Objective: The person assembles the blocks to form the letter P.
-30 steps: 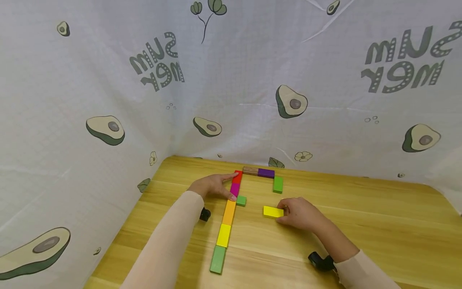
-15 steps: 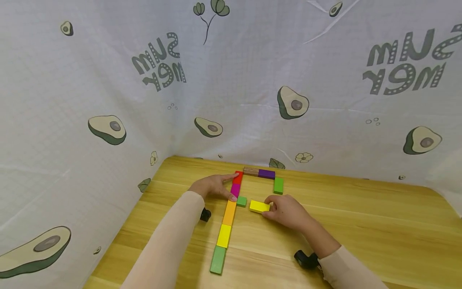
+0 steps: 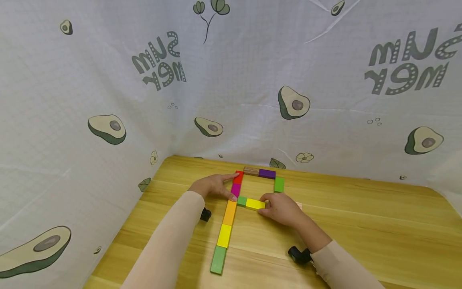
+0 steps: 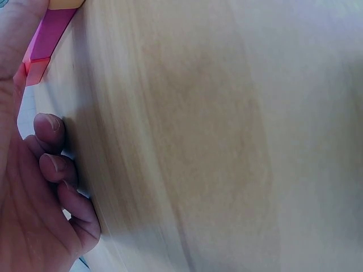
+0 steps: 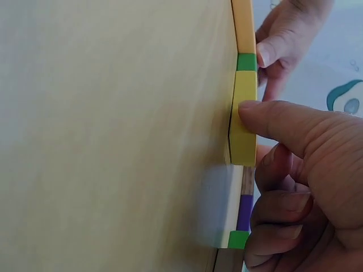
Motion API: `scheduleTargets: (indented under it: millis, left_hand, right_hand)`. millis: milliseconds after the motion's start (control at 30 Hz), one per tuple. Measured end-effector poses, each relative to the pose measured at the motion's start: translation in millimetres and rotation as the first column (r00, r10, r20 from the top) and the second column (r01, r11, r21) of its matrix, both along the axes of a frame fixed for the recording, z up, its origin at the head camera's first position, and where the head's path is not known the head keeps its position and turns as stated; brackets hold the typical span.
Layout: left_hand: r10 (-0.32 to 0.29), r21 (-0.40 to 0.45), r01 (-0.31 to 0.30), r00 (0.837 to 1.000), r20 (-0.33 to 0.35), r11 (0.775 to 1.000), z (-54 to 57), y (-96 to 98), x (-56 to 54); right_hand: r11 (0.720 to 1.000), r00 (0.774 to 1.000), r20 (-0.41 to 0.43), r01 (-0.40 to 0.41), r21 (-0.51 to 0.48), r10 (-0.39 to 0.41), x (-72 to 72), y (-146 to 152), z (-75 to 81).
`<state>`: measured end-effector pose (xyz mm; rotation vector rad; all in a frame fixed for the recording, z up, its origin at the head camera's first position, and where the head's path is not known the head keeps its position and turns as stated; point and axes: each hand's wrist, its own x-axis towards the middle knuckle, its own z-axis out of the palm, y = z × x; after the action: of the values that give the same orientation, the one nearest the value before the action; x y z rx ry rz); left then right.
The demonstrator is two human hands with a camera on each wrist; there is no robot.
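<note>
My right hand (image 3: 279, 208) pinches a yellow block (image 3: 255, 204) between thumb and fingers. The yellow block's left end meets a small green block (image 3: 242, 201), which sits beside the long row. With thumb and index finger spread, my left hand (image 3: 214, 186) touches that row at the red block (image 3: 238, 177) and near the join of the magenta block (image 3: 235, 190) and the orange block (image 3: 229, 212). In the left wrist view its other fingers (image 4: 57, 167) are curled loosely. The right wrist view shows the right thumb on the side of the yellow block (image 5: 244, 136).
Nearer me, the row continues with another yellow block (image 3: 224, 236) and a green block (image 3: 218, 260). A brown wood-grain block (image 3: 251, 171), a purple block (image 3: 267, 173) and a bright green block (image 3: 279, 184) extend from its far end. A pale block (image 3: 299, 205) shows behind the right hand. Printed cloth (image 3: 245, 80) surrounds the table.
My right hand has slid the yellow block leftward along the table until it meets the small green block. The left hand stays in place on the row.
</note>
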<state>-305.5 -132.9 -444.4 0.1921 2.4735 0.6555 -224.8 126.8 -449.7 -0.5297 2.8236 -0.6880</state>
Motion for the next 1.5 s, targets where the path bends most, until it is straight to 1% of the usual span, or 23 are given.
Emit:
scheduleTargets:
  millis: [333, 467, 733, 933, 1067, 1133, 1267, 1367, 1500]
  left_hand:
    - [0.032, -0.025, -0.031, 0.999, 0.024, 0.999, -1.9, 2.3, -1.6]
    - [0.026, -0.027, -0.026, 0.999, 0.018, 0.999, -2.3, 2.8, -2.5]
    - [0.028, -0.014, -0.028, 0.999, 0.023, 1.000, -0.6, 2.4, -2.8]
    - [0.019, -0.018, -0.019, 1.000, 0.008, 1.000, 0.8, 2.5, -2.3]
    - [0.011, -0.019, -0.011, 1.000, 0.004, 1.000, 1.8, 2.6, -1.3]
    - [0.010, -0.013, -0.010, 1.000, 0.003, 1.000, 2.1, 2.5, -0.8]
    - [0.010, 0.001, -0.010, 1.000, 0.004, 1.000, 1.7, 1.9, 0.2]
    - [0.008, 0.003, -0.008, 1.000, 0.003, 1.000, 0.6, 1.1, 0.7]
    - [0.003, -0.001, -0.003, 1.000, -0.003, 1.000, -0.8, 0.7, 1.1]
  right_hand:
    - [0.999, 1.000, 0.008, 0.018, 0.029, -0.018, -0.6, -2, -0.3]
    - [0.999, 0.999, 0.017, 0.033, 0.031, -0.033, -0.8, -2, 0.1]
    - [0.999, 1.000, 0.003, 0.027, 0.045, -0.027, -3.0, -1, -0.5]
    - [0.998, 1.000, 0.001, 0.027, 0.059, -0.027, -5.6, -1, -1.2]
    - [0.999, 0.999, 0.019, 0.030, 0.045, -0.031, -5.5, 2, 0.4]
    - [0.999, 0.999, 0.036, 0.039, 0.021, -0.039, -4.2, 6, 3.4]
    - [0.995, 0.994, 0.064, 0.095, -0.018, -0.094, -1.8, 22, 10.6]
    - [0.990, 0.988, 0.065, 0.139, -0.010, -0.138, -0.1, 38, 13.5]
    - [0.985, 0.984, 0.051, 0.169, 0.026, -0.170, 2.7, 62, 14.3]
